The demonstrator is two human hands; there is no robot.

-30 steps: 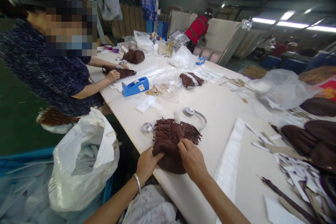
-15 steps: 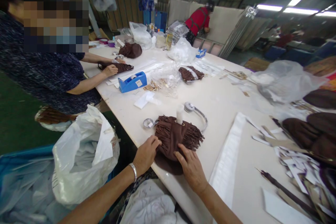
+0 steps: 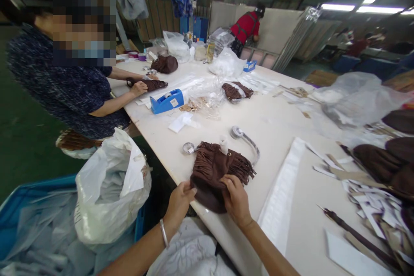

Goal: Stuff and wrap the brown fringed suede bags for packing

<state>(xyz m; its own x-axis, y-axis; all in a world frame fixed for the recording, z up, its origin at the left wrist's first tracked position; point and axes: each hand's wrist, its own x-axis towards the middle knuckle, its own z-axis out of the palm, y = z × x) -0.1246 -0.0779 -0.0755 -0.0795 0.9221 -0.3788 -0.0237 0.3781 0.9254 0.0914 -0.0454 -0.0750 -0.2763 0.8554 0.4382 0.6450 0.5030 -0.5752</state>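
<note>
Bag [image 3: 217, 167] on table [image 3: 274, 123], tape dispenser [image 3: 167, 102] behind-left

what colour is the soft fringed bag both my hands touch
The soft fringed bag is dark brown; head view.

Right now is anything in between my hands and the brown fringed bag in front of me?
Nothing visible is: your left hand and right hand both touch the brown fringed bag directly, on opposite sides.
</note>
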